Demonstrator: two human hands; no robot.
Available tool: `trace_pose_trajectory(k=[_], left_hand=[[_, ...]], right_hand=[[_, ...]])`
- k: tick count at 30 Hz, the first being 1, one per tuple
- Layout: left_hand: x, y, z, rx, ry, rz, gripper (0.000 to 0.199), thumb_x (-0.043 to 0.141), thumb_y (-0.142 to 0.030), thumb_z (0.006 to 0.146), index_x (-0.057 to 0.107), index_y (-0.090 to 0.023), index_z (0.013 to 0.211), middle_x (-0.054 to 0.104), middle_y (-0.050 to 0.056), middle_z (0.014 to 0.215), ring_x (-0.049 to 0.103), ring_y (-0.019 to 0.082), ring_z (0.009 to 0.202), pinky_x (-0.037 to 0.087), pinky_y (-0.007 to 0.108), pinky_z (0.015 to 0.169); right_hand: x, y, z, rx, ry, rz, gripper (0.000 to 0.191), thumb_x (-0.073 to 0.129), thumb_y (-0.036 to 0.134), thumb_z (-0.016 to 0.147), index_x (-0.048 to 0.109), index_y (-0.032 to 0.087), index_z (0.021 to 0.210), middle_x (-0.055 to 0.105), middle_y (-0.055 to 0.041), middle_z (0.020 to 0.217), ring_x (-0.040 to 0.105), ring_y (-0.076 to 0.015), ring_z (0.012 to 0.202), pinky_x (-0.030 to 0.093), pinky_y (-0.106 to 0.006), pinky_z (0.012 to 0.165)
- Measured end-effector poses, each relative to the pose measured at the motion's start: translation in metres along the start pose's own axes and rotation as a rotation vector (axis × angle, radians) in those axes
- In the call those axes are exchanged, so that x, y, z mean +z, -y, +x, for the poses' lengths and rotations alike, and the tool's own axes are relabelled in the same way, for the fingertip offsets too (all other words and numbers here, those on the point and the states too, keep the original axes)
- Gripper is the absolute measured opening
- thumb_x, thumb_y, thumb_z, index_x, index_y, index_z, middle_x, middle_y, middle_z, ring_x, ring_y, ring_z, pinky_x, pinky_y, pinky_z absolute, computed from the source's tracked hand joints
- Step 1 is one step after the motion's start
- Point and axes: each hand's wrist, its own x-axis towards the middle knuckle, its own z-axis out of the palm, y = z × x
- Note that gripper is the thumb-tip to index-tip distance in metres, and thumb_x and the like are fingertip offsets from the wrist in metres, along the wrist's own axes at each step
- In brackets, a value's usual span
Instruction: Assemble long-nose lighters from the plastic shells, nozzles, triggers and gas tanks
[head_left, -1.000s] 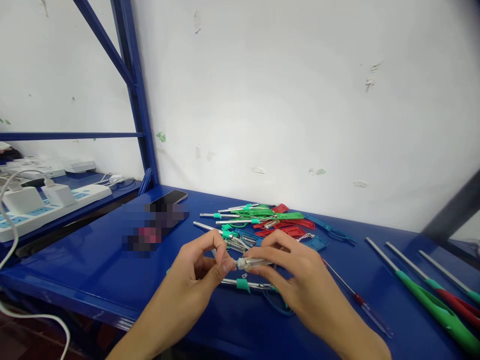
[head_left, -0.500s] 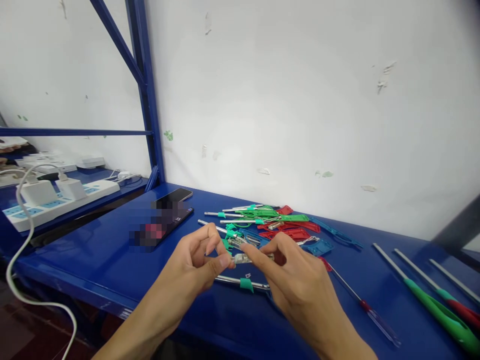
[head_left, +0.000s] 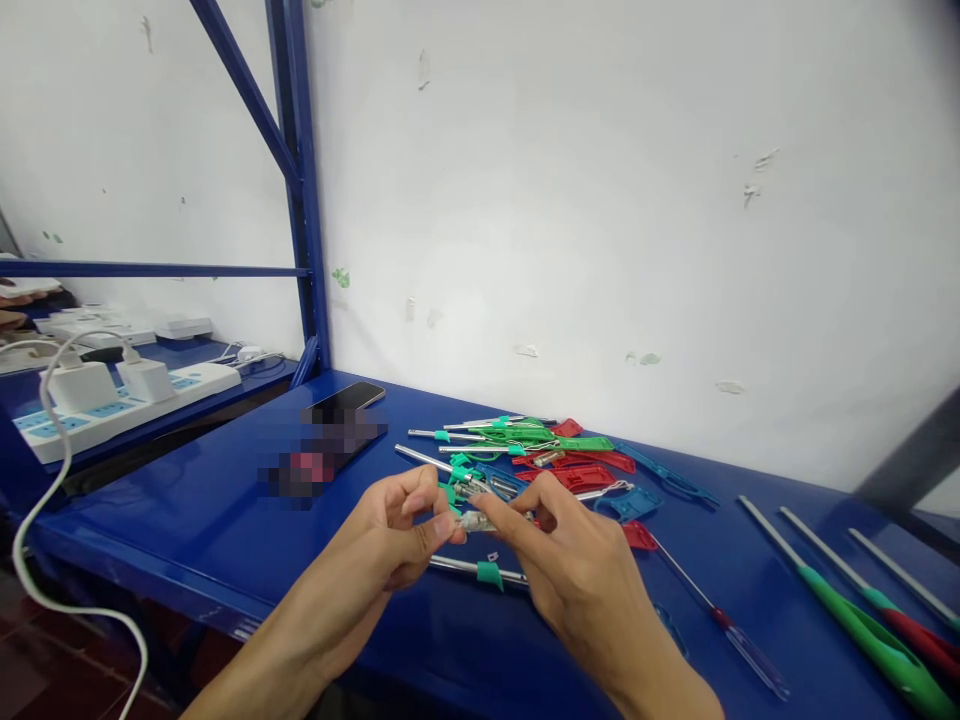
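A small clear-and-silver cylindrical part (head_left: 475, 521) is held level between my two hands. My left hand (head_left: 394, 530) pinches its left end with thumb and forefinger, the other fingers curled. My right hand (head_left: 574, 555) grips the right end, and its forefinger lies along the top; that end is partly hidden. Just beyond my hands lies a pile of thin metal tubes with green bands, along with green handle shells (head_left: 585, 443), red handle shells (head_left: 577, 477) and blue handle shells (head_left: 634, 502). One metal tube with a green band (head_left: 490, 574) lies below the held part.
A screwdriver (head_left: 750, 655) with a clear handle lies on the blue table (head_left: 225, 540) at right. Beyond it are several metal rods with coloured handles, one of them green (head_left: 874, 640). Back left lies a phone (head_left: 349, 400). A power strip (head_left: 150, 405) with plugs stands further left.
The view has shifted slightly. Both hands keep their pinch on the small part, and the right hand's grip has moved only a little. Things on the table have not visibly moved.
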Motion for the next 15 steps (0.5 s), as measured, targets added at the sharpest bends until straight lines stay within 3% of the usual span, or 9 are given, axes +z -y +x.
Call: trace_pose_trajectory(k=[3, 5, 8, 10, 13, 15], left_hand=[[0.002, -0.001, -0.001, -0.006, 0.020, 0.072, 0.054, 0.084, -0.059, 0.088, 0.042, -0.024, 0.088, 0.065, -0.006, 0.082, 0.014, 0.001, 0.047, 0.013, 0.020, 0.045], [0.003, -0.001, -0.001, -0.007, 0.025, 0.137, 0.046, 0.075, -0.063, 0.096, 0.052, -0.025, 0.106, 0.069, -0.004, 0.085, 0.015, 0.002, 0.045, 0.012, 0.021, 0.043], [0.005, 0.003, 0.003, 0.031, 0.011, 0.256, 0.050, 0.062, -0.067, 0.103, 0.054, -0.025, 0.130, 0.070, -0.002, 0.086, 0.017, 0.004, 0.043, 0.014, 0.022, 0.042], [0.008, 0.010, 0.005, 0.078, -0.002, 0.356, 0.048, 0.060, -0.065, 0.105, 0.059, -0.025, 0.130, 0.069, -0.001, 0.090, 0.023, 0.005, 0.044, 0.020, 0.022, 0.043], [0.020, 0.023, 0.007, 0.182, -0.005, 0.534, 0.032, 0.060, -0.052, 0.107, 0.070, -0.024, 0.117, 0.068, 0.001, 0.094, 0.042, 0.010, 0.054, 0.033, 0.025, 0.050], [0.030, 0.032, 0.008, 0.270, 0.028, 0.653, 0.025, 0.057, -0.041, 0.109, 0.076, -0.024, 0.110, 0.069, 0.003, 0.094, 0.056, 0.016, 0.069, 0.044, 0.029, 0.063]], right_hand=[[-0.007, -0.005, -0.001, 0.014, 0.044, 0.000, 0.044, 0.051, 0.003, 0.107, 0.076, 0.025, 0.136, 0.063, -0.0019, 0.090, 0.055, -0.0145, 0.065, 0.038, -0.027, 0.052], [-0.017, -0.012, -0.001, 0.024, 0.050, 0.021, 0.035, 0.055, 0.012, 0.111, 0.076, 0.024, 0.138, 0.066, -0.0025, 0.093, 0.058, -0.0145, 0.065, 0.042, -0.027, 0.053], [-0.040, -0.028, -0.004, 0.127, -0.005, 0.071, 0.030, 0.062, 0.022, 0.113, 0.075, 0.025, 0.140, 0.073, -0.0030, 0.098, 0.067, -0.0145, 0.072, 0.052, -0.027, 0.063], [-0.057, -0.039, -0.008, 0.248, -0.047, 0.077, 0.027, 0.068, 0.028, 0.111, 0.077, 0.026, 0.136, 0.075, -0.0011, 0.094, 0.068, -0.0148, 0.070, 0.056, -0.027, 0.068], [-0.074, -0.050, -0.025, 0.376, 0.028, 0.065, 0.023, 0.070, 0.039, 0.109, 0.080, 0.026, 0.124, 0.075, 0.0007, 0.084, 0.064, -0.0156, 0.061, 0.057, -0.028, 0.065], [-0.077, -0.052, -0.044, 0.460, 0.102, 0.075, 0.023, 0.068, 0.043, 0.110, 0.080, 0.027, 0.122, 0.078, 0.0004, 0.086, 0.067, -0.0166, 0.063, 0.058, -0.028, 0.063]])
